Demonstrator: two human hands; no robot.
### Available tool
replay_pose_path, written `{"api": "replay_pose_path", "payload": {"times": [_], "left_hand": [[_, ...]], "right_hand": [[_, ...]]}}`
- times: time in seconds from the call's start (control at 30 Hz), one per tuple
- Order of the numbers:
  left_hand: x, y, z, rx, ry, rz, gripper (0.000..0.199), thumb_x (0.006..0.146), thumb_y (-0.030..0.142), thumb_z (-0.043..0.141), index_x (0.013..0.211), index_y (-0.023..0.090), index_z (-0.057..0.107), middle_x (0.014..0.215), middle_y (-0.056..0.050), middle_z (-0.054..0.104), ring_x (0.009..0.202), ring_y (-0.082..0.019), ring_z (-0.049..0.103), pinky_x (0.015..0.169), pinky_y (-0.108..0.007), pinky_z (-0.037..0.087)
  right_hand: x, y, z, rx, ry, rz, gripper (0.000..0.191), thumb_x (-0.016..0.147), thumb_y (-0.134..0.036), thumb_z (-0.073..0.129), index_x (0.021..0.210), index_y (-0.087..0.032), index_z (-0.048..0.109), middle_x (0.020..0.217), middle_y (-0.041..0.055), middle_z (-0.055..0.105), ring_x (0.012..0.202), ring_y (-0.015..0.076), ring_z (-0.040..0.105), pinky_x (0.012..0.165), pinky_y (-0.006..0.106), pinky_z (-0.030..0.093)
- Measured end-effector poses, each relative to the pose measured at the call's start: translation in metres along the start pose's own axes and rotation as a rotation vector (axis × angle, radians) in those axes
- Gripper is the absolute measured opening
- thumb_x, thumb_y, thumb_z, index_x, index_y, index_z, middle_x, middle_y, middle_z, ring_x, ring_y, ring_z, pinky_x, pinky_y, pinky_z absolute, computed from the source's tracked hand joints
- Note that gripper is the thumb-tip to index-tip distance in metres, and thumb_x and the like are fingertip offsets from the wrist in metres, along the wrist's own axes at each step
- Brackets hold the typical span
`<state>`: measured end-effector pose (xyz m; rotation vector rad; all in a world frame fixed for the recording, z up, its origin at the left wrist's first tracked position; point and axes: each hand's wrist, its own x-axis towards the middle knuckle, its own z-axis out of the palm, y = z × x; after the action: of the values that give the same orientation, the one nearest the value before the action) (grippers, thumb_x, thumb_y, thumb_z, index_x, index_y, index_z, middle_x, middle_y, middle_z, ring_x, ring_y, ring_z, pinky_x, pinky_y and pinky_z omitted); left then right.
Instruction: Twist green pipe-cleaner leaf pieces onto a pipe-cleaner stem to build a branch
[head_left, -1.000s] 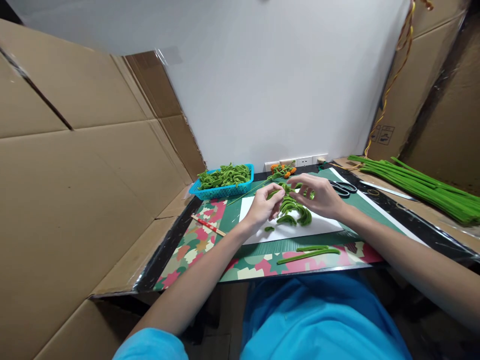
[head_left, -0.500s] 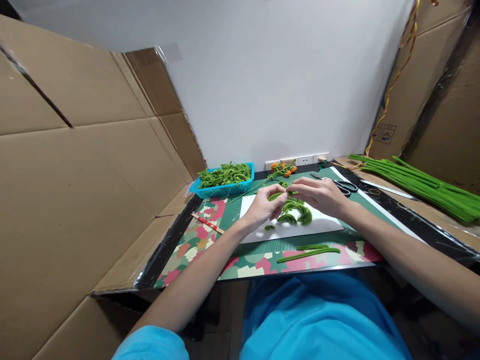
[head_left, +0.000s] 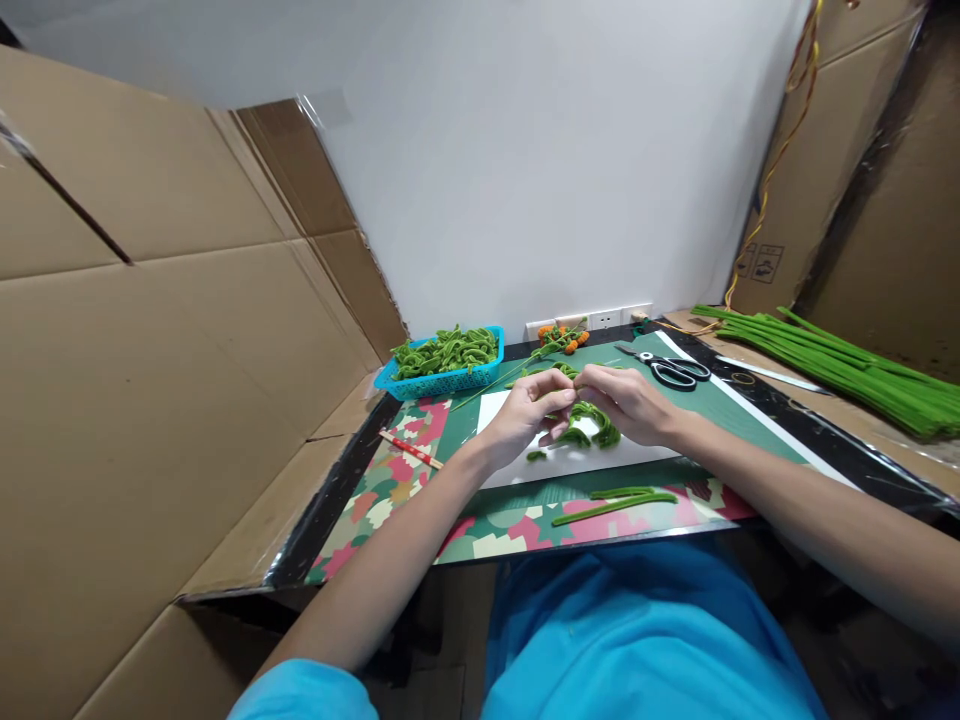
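My left hand (head_left: 534,408) and my right hand (head_left: 624,400) meet fingertip to fingertip over a white sheet of paper (head_left: 517,472). Both are closed in a pinch; the small thing between the fingertips is mostly hidden and I cannot make it out. Below the fingers, curled green pipe cleaner pieces (head_left: 604,428) lie on the paper, with one short green piece (head_left: 536,456) apart at the left. Nearer me, two longer green pipe cleaners (head_left: 615,506) rest on the mat, one of them bent slightly.
A blue basket (head_left: 442,384) full of curled green pieces stands at back left. Orange flowers on green stems (head_left: 564,338) lie behind my hands. Black-handled scissors (head_left: 672,370) are right of them. Long green pipe cleaners (head_left: 840,370) are bundled far right. A red-wrapped stick (head_left: 411,450) lies left.
My right hand has drawn its fingers in more and turned slightly, baring more of the scissors. The fingertips of both hands stay together. The view has shifted a little.
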<state>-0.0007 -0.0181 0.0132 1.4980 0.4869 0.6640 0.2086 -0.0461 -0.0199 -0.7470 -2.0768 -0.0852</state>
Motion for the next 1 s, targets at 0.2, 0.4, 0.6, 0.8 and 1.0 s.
{"api": "replay_pose_path", "payload": {"times": [0.2, 0.4, 0.6, 0.8, 1.0], "left_hand": [[0.003, -0.005, 0.002, -0.048, 0.018, 0.018, 0.034, 0.084, 0.043, 0.082, 0.089, 0.018, 0.059, 0.064, 0.007, 0.051, 0.043, -0.006, 0.05, 0.036, -0.016, 0.033], [0.002, -0.004, 0.003, -0.006, 0.019, -0.023, 0.034, 0.084, 0.044, 0.081, 0.088, 0.017, 0.06, 0.061, 0.007, 0.051, 0.042, -0.007, 0.05, 0.037, -0.016, 0.033], [0.003, -0.002, 0.005, -0.104, 0.017, -0.035, 0.033, 0.083, 0.039, 0.082, 0.086, 0.017, 0.057, 0.065, 0.007, 0.049, 0.042, -0.006, 0.05, 0.035, -0.016, 0.031], [0.005, -0.004, 0.006, -0.175, 0.064, -0.01, 0.032, 0.083, 0.038, 0.081, 0.087, 0.018, 0.057, 0.068, 0.006, 0.053, 0.046, -0.005, 0.052, 0.037, -0.015, 0.032], [0.01, -0.012, 0.006, -0.059, 0.137, 0.085, 0.031, 0.087, 0.043, 0.078, 0.089, 0.019, 0.057, 0.059, 0.007, 0.052, 0.046, -0.008, 0.052, 0.039, -0.016, 0.034]], "right_hand": [[0.002, -0.006, 0.006, 0.093, 0.089, 0.063, 0.028, 0.109, -0.026, 0.042, 0.081, -0.023, 0.04, 0.065, -0.0056, 0.042, 0.055, 0.0109, 0.036, 0.056, 0.024, 0.031], [0.002, -0.004, 0.003, 0.079, 0.014, 0.104, 0.031, 0.107, -0.033, 0.045, 0.078, -0.023, 0.041, 0.062, -0.0053, 0.042, 0.054, 0.011, 0.035, 0.056, 0.025, 0.028], [0.008, -0.011, 0.008, 0.304, 0.045, 0.302, 0.047, 0.107, -0.052, 0.041, 0.07, -0.023, 0.034, 0.06, -0.0055, 0.032, 0.054, 0.0114, 0.03, 0.054, 0.027, 0.025], [0.015, -0.02, 0.016, 0.783, 0.136, 0.587, 0.057, 0.093, -0.069, 0.062, 0.067, -0.023, 0.04, 0.059, -0.0053, 0.035, 0.051, 0.0104, 0.032, 0.047, 0.025, 0.027], [0.018, -0.021, 0.018, 1.077, 0.212, 0.768, 0.054, 0.082, -0.058, 0.081, 0.063, -0.021, 0.047, 0.054, -0.0081, 0.031, 0.042, 0.0055, 0.025, 0.039, 0.022, 0.018]]}}
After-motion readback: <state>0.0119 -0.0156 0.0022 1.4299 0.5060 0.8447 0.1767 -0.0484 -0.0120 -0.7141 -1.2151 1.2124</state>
